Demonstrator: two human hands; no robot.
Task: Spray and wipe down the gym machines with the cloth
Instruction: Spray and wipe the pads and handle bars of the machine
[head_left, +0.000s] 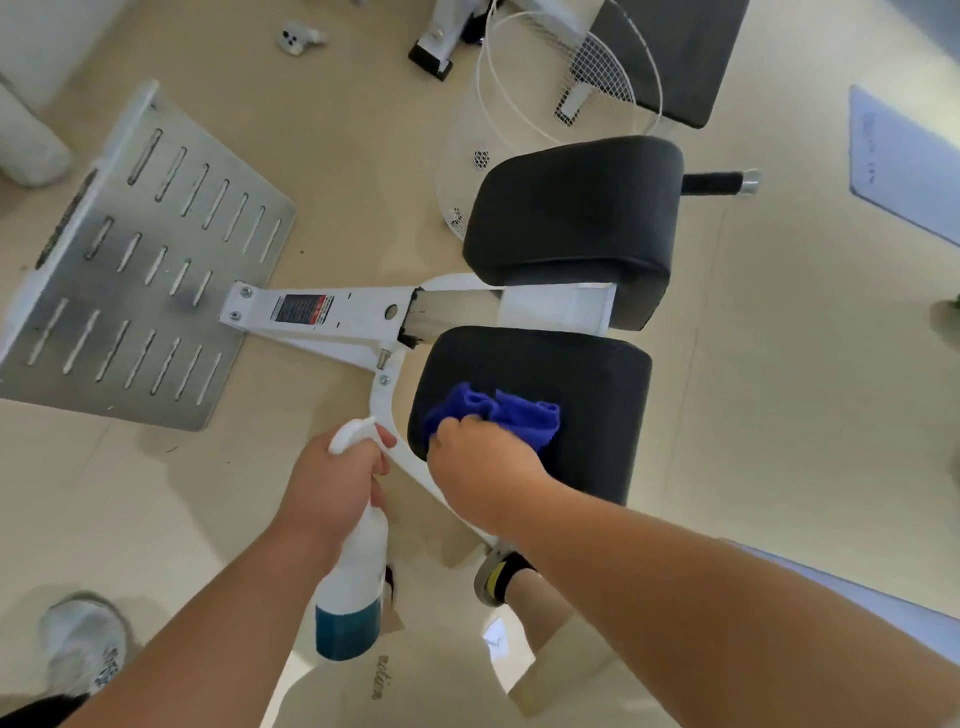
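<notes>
A white-framed gym machine (332, 312) stands below me with two black pads. My right hand (480, 467) presses a blue cloth (506, 413) onto the left part of the near black pad (587, 405). The far black pad (576, 213) lies beyond it, untouched. My left hand (335, 480) grips a white spray bottle (353, 577) by its neck and trigger, left of the pad; blue liquid fills the bottle's bottom. The bottle hangs upright beside the machine's curved white tube.
A slotted metal footplate (140, 260) is bolted to the frame at the left. A white wire basket (519, 93) and another dark bench (670, 52) stand behind the pads. A shoe (83, 639) is at bottom left. Beige floor surrounds the machine.
</notes>
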